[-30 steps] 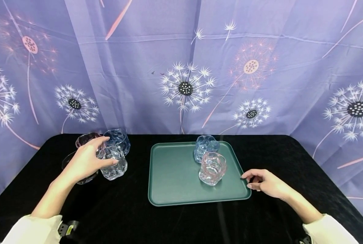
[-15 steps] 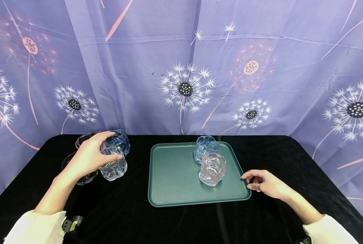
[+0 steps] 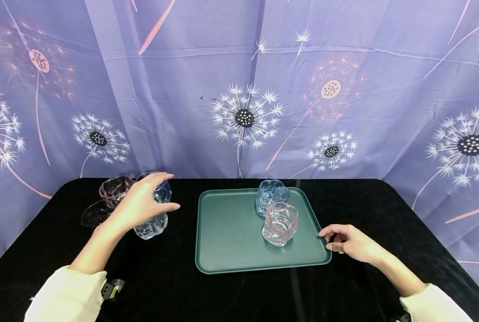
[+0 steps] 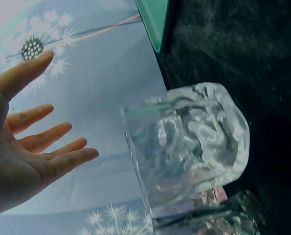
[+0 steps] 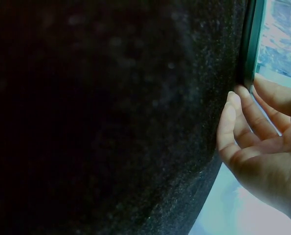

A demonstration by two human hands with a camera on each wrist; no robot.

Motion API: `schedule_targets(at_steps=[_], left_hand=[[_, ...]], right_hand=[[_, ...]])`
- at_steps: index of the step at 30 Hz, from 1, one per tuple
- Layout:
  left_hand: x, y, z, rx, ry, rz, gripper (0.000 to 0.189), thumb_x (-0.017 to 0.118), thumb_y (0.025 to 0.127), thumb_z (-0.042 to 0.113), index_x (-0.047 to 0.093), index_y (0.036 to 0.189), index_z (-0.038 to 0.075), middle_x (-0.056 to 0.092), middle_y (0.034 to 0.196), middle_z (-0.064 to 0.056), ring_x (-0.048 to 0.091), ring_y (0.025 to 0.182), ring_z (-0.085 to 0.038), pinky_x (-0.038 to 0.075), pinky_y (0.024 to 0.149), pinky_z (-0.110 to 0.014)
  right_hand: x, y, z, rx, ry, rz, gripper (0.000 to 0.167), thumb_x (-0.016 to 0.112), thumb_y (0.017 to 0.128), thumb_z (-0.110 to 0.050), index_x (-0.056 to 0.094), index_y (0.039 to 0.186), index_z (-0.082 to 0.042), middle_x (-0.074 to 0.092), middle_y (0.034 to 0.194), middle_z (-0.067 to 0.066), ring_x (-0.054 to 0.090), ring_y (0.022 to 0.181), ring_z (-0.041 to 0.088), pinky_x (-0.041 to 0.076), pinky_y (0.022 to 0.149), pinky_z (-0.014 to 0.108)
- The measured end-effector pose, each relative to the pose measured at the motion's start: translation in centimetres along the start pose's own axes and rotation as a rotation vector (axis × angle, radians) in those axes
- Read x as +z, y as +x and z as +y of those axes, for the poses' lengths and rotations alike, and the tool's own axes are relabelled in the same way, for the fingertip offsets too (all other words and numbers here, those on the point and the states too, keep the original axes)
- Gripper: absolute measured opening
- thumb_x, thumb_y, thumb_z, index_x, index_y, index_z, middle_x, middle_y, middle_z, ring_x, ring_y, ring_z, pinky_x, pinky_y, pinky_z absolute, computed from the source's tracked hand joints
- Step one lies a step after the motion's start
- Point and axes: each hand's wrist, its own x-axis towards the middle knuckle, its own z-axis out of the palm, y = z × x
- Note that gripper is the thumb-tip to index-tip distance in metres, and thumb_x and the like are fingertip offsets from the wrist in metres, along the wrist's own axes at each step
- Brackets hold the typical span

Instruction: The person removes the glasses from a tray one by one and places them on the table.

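Observation:
My left hand, thumb and fingers spread, hovers over a cluster of drinking glasses on the left. Below its palm a clear wavy glass is partly hidden, with a blue glass behind it. The left wrist view shows the clear glass apart from the outstretched fingers. My right hand holds the right rim of a green tray between thumb and curled fingers, close to its front corner. On the tray stand a pale pink glass and, behind it, a blue tumbler.
A purplish glass and a dark, see-through glass stand left of my left hand. Everything rests on a black cloth-covered table. A lilac curtain with dandelion prints hangs right behind the table's back edge.
My left hand has moved right across the cluster, uncovering the purplish glass and covering more of the blue and clear ones. The right hand, tray and glasses have stayed put.

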Motion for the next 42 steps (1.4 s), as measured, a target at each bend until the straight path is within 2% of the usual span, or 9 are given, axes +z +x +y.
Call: schedule_targets(at_steps=[9,19,28,35,42], left_hand=[[1.4,1.2,1.3,0.019,-0.035,-0.046,0.064,0.075,0.075,0.022,0.047,0.128,-0.003,0.046,0.129,-0.024,0.039,0.120,-0.039,0.032,0.097,-0.052],[3.7,2.6,2.2,0.032,-0.033,-0.105,0.066,0.073,0.077,0.025,0.046,0.130,-0.003,0.045,0.131,-0.021,0.038,0.122,-0.038,0.031,0.098,-0.051],[6.0,3.5,2.9,0.043,-0.081,-0.124,0.063,0.070,0.080,0.029,0.046,0.130,-0.002,0.046,0.130,-0.020,0.040,0.122,-0.036,0.033,0.098,-0.048],[7.6,4.0,3.3,0.036,-0.138,-0.167,0.064,0.069,0.080,0.030,0.045,0.132,0.000,0.045,0.132,-0.018,0.039,0.123,-0.032,0.033,0.098,-0.046],[9.0,4.7,4.1,0.022,-0.183,-0.208,0.067,0.069,0.081,0.034,0.044,0.134,0.002,0.043,0.135,-0.016,0.037,0.125,-0.032,0.033,0.098,-0.046]], right_hand=[[0.0,0.0,0.1,0.015,-0.015,-0.002,0.023,0.059,0.081,0.006,0.059,0.105,0.006,0.054,0.086,0.015,0.047,0.059,0.006,0.044,0.050,0.025],[0.1,-0.1,0.2,0.011,-0.021,-0.002,0.023,0.059,0.081,0.009,0.059,0.104,0.006,0.054,0.084,0.008,0.047,0.059,0.006,0.043,0.050,0.025],[0.1,0.0,0.1,0.004,-0.026,0.003,0.023,0.060,0.081,0.006,0.059,0.104,0.005,0.054,0.085,0.012,0.048,0.059,0.006,0.044,0.050,0.025],[0.0,0.0,-0.1,0.003,-0.012,0.006,0.022,0.061,0.082,0.004,0.059,0.104,0.005,0.055,0.084,0.015,0.047,0.059,0.006,0.043,0.050,0.024],[0.0,0.0,0.1,-0.032,-0.012,0.008,0.022,0.059,0.082,0.007,0.059,0.104,0.006,0.055,0.084,0.006,0.048,0.059,0.006,0.044,0.049,0.026]])
